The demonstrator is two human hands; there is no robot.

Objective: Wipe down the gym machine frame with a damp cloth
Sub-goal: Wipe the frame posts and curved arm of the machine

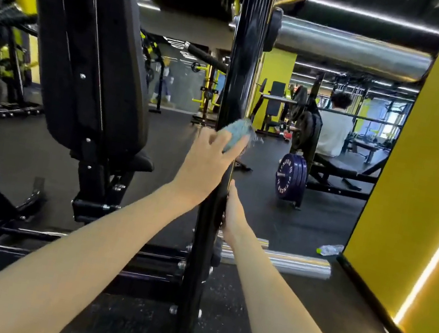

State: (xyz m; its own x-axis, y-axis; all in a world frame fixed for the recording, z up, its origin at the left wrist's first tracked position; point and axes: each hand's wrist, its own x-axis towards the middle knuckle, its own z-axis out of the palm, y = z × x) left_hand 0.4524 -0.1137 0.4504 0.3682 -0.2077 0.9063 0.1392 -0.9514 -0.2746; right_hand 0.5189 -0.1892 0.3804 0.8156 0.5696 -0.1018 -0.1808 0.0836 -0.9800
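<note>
Step in hand: wiping the black upright post (242,68) of the machine frame, about mid-height.

Left hand (208,164): digits extended and splayed, pressing the blue cloth (237,133) flat against the front and right edge of the post. The cloth is bunched under the hand, with its top showing above the knuckles. It is motion-blurred, so I read this as mid-stroke, though I cannot tell the direction.

Right hand (233,215): lower down, edge-on against the right side of the post, with the thumb lying along it. The fingers pass out of sight behind the post, so I cannot tell how far they curl or whether they hold it. My judgement is that it is steadying.

Surroundings: black back pad (94,58) to the left, chrome plate pegs (348,47) jutting right from the post near the top, another chrome peg (283,261) low down, and a plastic bottle (329,249) on the floor by the yellow wall.

Progress, as a judgement: only one patch of the post is under the cloth. The base rails and the post's upper and lower lengths are not being touched.

Next move calls for running the cloth along the post with firm pressure. It must work around the bolt heads and peg collars, and the right hand must shift clear when the stroke comes down.
</note>
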